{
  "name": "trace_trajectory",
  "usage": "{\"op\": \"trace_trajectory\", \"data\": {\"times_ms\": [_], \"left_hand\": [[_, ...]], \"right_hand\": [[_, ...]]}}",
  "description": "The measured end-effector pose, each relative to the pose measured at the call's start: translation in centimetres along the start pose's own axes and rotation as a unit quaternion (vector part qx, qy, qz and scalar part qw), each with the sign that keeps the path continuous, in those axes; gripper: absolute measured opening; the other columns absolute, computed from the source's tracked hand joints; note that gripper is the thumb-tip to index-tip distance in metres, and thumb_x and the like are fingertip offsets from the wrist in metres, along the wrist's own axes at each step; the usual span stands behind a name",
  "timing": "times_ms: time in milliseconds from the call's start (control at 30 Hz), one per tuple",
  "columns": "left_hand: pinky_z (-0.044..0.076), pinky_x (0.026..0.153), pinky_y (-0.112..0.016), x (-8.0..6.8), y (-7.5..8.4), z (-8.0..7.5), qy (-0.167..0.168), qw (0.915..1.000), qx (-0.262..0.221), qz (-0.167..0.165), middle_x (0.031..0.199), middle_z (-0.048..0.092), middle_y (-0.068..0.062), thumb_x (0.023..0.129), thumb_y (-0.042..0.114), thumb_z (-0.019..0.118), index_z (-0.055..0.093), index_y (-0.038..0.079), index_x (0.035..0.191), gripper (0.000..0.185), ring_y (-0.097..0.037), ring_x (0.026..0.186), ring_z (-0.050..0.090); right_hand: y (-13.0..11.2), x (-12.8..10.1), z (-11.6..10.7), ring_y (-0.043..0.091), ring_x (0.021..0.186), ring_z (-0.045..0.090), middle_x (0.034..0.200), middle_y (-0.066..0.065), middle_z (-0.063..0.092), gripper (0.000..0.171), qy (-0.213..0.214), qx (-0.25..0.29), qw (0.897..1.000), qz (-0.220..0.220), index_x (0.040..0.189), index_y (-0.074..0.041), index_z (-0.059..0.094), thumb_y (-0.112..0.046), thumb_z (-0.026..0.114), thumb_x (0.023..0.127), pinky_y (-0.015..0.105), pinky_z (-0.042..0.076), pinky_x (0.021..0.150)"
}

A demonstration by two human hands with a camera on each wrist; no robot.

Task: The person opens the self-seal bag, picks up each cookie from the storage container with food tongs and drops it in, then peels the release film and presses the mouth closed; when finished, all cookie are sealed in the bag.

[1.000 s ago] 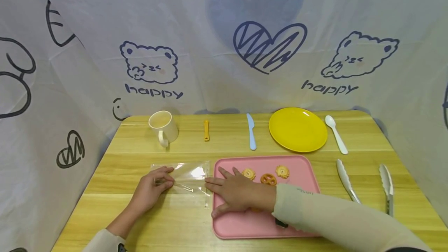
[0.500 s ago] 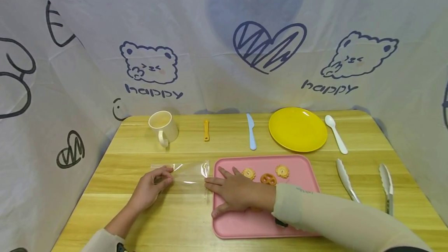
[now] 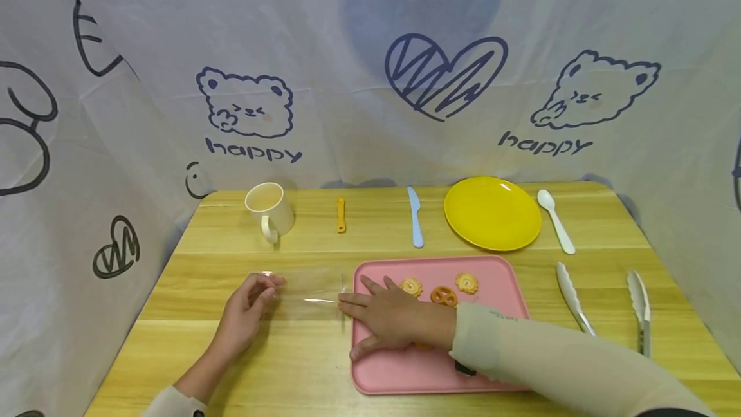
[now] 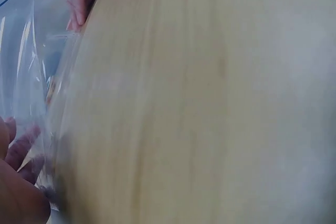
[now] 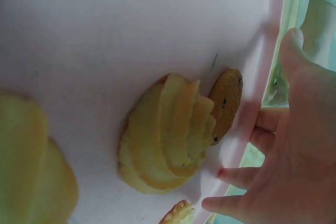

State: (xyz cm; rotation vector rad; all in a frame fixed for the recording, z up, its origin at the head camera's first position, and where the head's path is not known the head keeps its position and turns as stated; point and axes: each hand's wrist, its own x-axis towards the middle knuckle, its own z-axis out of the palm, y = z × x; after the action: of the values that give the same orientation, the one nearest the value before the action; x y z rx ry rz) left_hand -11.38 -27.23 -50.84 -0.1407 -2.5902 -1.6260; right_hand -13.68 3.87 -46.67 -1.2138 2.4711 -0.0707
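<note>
Pinching one clear bag — left hand; right hand spread flat beside three cookies.

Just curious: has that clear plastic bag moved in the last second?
Yes. The bag has flattened and drawn back from the pink tray, held by the left hand.

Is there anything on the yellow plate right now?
No, the yellow plate at the back of the table is bare, while the cookies lie on the pink tray.
</note>
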Motion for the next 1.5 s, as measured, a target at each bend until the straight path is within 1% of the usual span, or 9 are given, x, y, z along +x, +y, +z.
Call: {"op": "trace_trajectory", "data": {"times_ms": [167,433,633,733,1000,1133,1200,1367,1500], "left_hand": [[0.055,0.092,-0.014,-0.2,0.1,0.1,0.01,0.9997,-0.021,-0.008,0.121,0.073,-0.02,0.107,0.006,0.055,0.063,-0.005,0.12,0.02,-0.012,0.115,0.067],[0.049,0.097,-0.009,-0.1,0.0,0.2,0.025,0.9991,-0.007,-0.033,0.127,0.071,-0.018,0.104,0.005,0.06,0.073,-0.003,0.118,0.021,-0.027,0.131,0.058],[0.052,0.098,-0.013,-0.1,-0.3,0.1,0.033,0.9974,-0.056,-0.031,0.124,0.07,-0.024,0.101,0.001,0.062,0.07,-0.007,0.112,0.016,-0.003,0.122,0.061],[0.055,0.097,-0.017,-0.1,-0.2,0.0,0.025,0.9967,-0.068,-0.036,0.125,0.068,-0.025,0.1,0.001,0.064,0.068,-0.008,0.11,0.014,0.001,0.121,0.059],[0.051,0.095,-0.01,0.5,0.8,-0.4,0.011,0.9991,0.01,-0.039,0.123,0.073,-0.014,0.097,-0.001,0.068,0.072,-0.003,0.107,0.01,-0.029,0.132,0.059],[0.05,0.096,-0.009,0.5,0.9,-0.3,0.007,0.9991,0.008,-0.04,0.125,0.072,-0.016,0.097,-0.002,0.068,0.072,-0.004,0.105,0.009,-0.033,0.133,0.058],[0.05,0.097,-0.011,0.5,0.6,-0.3,0.008,0.9991,-0.006,-0.041,0.125,0.072,-0.017,0.097,-0.002,0.069,0.071,-0.005,0.105,0.009,-0.029,0.131,0.06],[0.053,0.096,-0.015,0.3,-0.3,-0.4,0.006,0.9975,-0.053,-0.047,0.126,0.071,-0.018,0.096,-0.001,0.07,0.069,-0.009,0.106,0.013,-0.001,0.118,0.064],[0.053,0.097,-0.016,0.5,-1.0,-0.7,0.004,0.9936,-0.102,-0.048,0.124,0.074,-0.008,0.096,-0.001,0.07,0.066,-0.014,0.108,0.018,0.004,0.115,0.064]], "right_hand": [[0.0,0.0,0.0,0.037,0.157,0.017,0.17,-0.011,0.022,0.093,0.004,-0.004,1.0,-0.005,0.164,-0.027,0.027,-0.078,0.051,0.09,0.064,0.022,0.124],[0.0,0.1,0.1,0.036,0.157,0.018,0.17,-0.012,0.022,0.092,0.001,-0.01,1.0,-0.002,0.164,-0.029,0.026,-0.078,0.051,0.091,0.063,0.023,0.124],[0.0,0.2,0.1,0.036,0.157,0.017,0.17,-0.012,0.021,0.092,-0.002,-0.014,1.0,0.001,0.165,-0.029,0.026,-0.079,0.049,0.091,0.062,0.023,0.124],[0.1,0.2,0.2,0.036,0.157,0.017,0.17,-0.012,0.021,0.092,-0.002,-0.018,1.0,-0.001,0.164,-0.028,0.026,-0.079,0.048,0.091,0.062,0.024,0.124],[0.2,0.2,0.1,0.036,0.157,0.017,0.171,-0.012,0.02,0.091,-0.006,-0.024,1.0,-0.007,0.165,-0.029,0.025,-0.079,0.046,0.092,0.062,0.024,0.124],[0.0,0.2,0.0,0.037,0.157,0.017,0.171,-0.012,0.02,0.091,-0.005,-0.02,1.0,-0.007,0.164,-0.028,0.026,-0.078,0.047,0.092,0.062,0.024,0.124],[-0.1,0.1,0.0,0.037,0.157,0.017,0.171,-0.011,0.02,0.091,-0.004,-0.02,1.0,-0.005,0.164,-0.027,0.027,-0.079,0.047,0.092,0.062,0.024,0.124],[-0.1,0.1,0.0,0.037,0.157,0.017,0.171,-0.011,0.02,0.091,-0.005,-0.021,1.0,-0.003,0.165,-0.028,0.026,-0.079,0.047,0.092,0.062,0.024,0.124],[-0.1,0.0,-0.1,0.037,0.157,0.017,0.17,-0.011,0.021,0.091,-0.003,-0.02,1.0,-0.001,0.164,-0.028,0.026,-0.078,0.048,0.092,0.062,0.024,0.124]]}}
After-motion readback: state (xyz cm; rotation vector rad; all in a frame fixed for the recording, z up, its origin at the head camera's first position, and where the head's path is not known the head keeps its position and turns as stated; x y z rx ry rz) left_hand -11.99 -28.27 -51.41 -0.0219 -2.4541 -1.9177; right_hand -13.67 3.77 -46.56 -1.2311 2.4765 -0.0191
